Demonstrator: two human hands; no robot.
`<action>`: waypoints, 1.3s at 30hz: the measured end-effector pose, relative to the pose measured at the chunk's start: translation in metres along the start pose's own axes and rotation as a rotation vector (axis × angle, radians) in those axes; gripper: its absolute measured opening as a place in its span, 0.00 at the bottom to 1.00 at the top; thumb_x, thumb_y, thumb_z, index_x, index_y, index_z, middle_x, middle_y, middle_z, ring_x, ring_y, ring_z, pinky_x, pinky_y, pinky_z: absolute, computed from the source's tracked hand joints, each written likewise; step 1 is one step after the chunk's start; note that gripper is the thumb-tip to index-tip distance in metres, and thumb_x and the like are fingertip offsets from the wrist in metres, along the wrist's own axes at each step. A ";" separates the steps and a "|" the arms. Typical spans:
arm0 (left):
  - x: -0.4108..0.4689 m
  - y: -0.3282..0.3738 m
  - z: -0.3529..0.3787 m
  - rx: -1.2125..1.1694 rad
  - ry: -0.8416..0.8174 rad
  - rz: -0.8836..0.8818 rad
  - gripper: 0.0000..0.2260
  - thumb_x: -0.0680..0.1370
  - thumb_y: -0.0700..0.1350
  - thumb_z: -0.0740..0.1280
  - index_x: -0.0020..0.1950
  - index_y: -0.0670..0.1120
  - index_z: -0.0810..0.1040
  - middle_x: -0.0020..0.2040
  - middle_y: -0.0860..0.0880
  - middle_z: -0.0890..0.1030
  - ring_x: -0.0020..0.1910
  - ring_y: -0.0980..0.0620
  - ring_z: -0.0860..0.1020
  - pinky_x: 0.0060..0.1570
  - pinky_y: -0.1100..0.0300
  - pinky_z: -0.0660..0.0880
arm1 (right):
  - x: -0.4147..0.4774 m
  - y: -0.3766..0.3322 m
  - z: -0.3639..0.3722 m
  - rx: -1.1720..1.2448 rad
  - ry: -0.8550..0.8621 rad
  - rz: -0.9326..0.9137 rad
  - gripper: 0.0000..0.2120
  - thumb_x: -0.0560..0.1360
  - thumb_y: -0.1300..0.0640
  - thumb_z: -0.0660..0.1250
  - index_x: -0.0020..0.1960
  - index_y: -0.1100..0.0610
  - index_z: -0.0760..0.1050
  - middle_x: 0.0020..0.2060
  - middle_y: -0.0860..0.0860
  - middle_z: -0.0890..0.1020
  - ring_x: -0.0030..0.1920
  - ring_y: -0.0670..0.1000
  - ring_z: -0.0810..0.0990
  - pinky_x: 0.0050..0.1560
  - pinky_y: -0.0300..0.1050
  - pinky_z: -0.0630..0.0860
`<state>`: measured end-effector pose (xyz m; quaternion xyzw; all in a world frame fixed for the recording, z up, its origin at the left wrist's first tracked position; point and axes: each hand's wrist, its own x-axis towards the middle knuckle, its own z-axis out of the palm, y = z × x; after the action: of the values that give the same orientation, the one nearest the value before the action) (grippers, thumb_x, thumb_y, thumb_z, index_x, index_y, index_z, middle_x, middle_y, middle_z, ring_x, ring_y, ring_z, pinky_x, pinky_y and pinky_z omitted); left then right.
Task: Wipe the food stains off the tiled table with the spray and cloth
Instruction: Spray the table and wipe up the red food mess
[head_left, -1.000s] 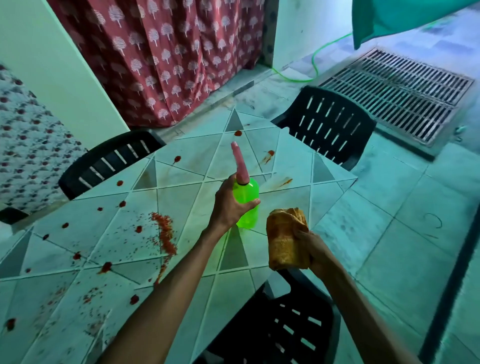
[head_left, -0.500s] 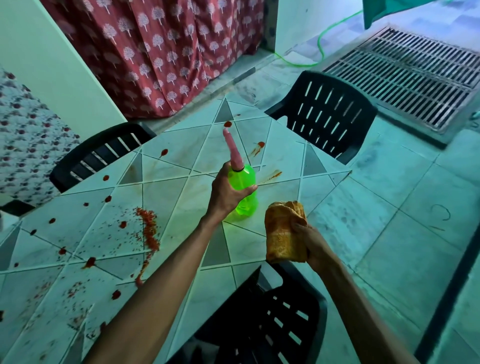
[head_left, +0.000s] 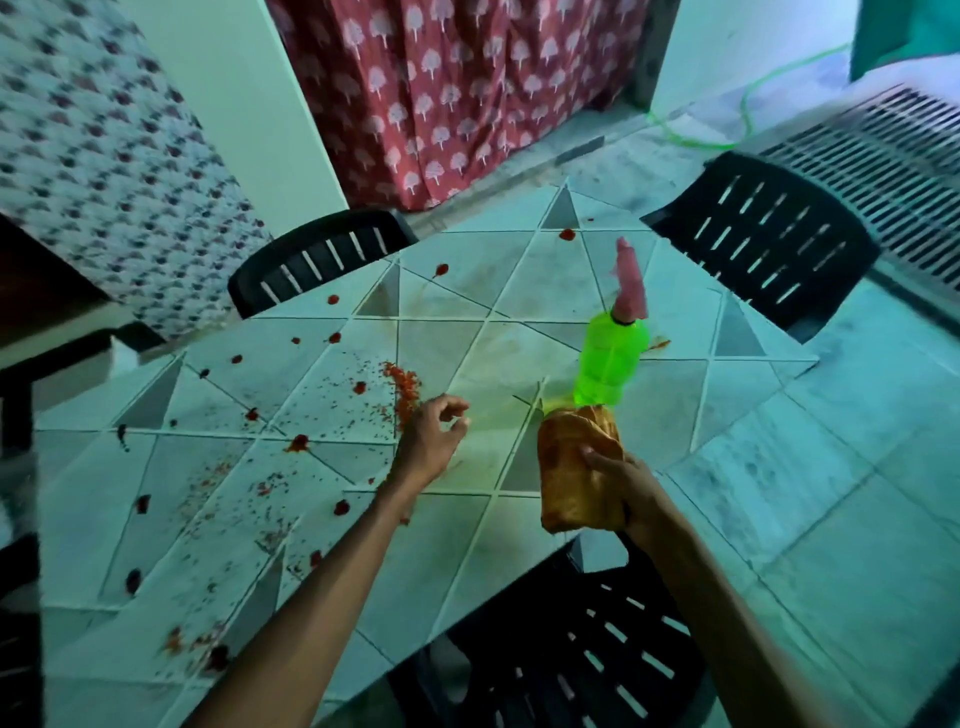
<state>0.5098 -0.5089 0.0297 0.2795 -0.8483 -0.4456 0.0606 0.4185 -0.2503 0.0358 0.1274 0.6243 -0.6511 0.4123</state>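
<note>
A green spray bottle (head_left: 613, 361) with a pink nozzle stands by itself on the tiled table (head_left: 467, 545), towards its right side. My left hand (head_left: 431, 434) hovers to the left of the bottle, fingers loosely curled, holding nothing. My right hand (head_left: 623, 491) grips a crumpled orange-brown cloth (head_left: 576, 467) just in front of the bottle's base. Red food stains and crumbs (head_left: 402, 387) are scattered over the table's left and middle tiles, with a few blobs (head_left: 567, 235) near the far corner.
Black plastic chairs stand at the far left (head_left: 317, 257), far right (head_left: 769, 234) and near edge (head_left: 582, 660) of the table. A red patterned curtain (head_left: 457, 88) hangs behind. A floor drain grate (head_left: 883, 171) and green hose (head_left: 696, 140) lie on the right.
My left hand has let go of the spray bottle and drawn back to the left. The bottle now stands alone on the table. The view has swung left.
</note>
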 end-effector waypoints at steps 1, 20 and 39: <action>-0.009 -0.024 -0.017 0.036 0.031 -0.029 0.08 0.76 0.41 0.70 0.55 0.47 0.81 0.52 0.50 0.83 0.53 0.52 0.81 0.55 0.57 0.77 | -0.002 0.004 0.021 -0.072 -0.023 -0.012 0.24 0.67 0.54 0.78 0.60 0.60 0.79 0.53 0.63 0.84 0.52 0.67 0.84 0.52 0.70 0.79; -0.021 -0.210 -0.165 0.627 -0.052 -0.040 0.43 0.70 0.64 0.71 0.78 0.46 0.60 0.79 0.43 0.57 0.77 0.40 0.55 0.72 0.42 0.57 | 0.093 0.035 0.253 -1.194 0.303 -0.505 0.20 0.79 0.47 0.66 0.68 0.54 0.74 0.56 0.58 0.83 0.50 0.60 0.82 0.48 0.54 0.79; -0.019 -0.239 -0.185 0.635 -0.114 -0.144 0.55 0.65 0.74 0.67 0.80 0.42 0.51 0.79 0.42 0.54 0.77 0.39 0.54 0.72 0.40 0.53 | 0.054 0.027 0.288 -0.843 0.152 -0.542 0.13 0.79 0.54 0.67 0.63 0.56 0.79 0.45 0.54 0.86 0.38 0.51 0.85 0.40 0.52 0.84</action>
<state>0.6915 -0.7387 -0.0463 0.3184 -0.9249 -0.1768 -0.1089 0.5043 -0.5314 0.0342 -0.1697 0.8717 -0.4151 0.1974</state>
